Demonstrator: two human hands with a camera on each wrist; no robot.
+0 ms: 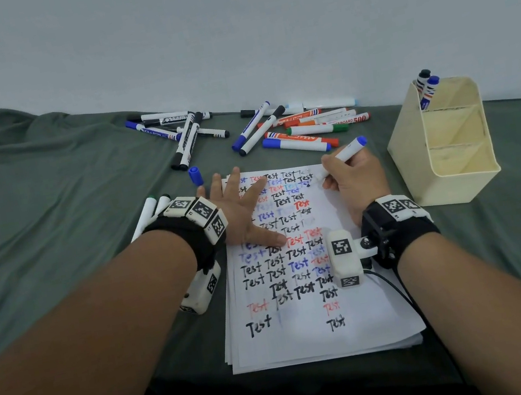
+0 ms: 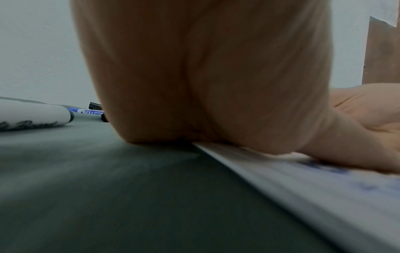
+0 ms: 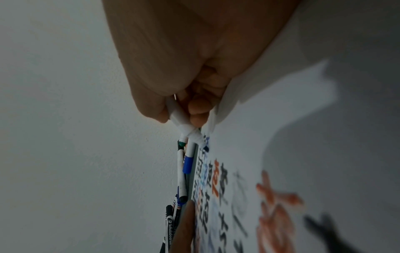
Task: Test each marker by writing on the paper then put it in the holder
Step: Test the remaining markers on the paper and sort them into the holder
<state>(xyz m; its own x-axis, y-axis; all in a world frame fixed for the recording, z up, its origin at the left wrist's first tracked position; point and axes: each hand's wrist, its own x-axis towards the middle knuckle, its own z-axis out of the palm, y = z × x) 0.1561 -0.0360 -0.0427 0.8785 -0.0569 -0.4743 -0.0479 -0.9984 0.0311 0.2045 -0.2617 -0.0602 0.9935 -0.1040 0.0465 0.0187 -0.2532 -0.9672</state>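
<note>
Where legible, "Test" across paper (image 1: 361,325).

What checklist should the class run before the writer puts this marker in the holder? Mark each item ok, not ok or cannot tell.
1. Right hand grips the blue marker: ok.
2. Left hand lies flat on the paper: ok.
3. Marker's fresh test mark is visible: cannot tell.
4. Blue cap back on the marker: not ok, it lies on the cloth.
5. Holder has free compartments: ok.
</note>
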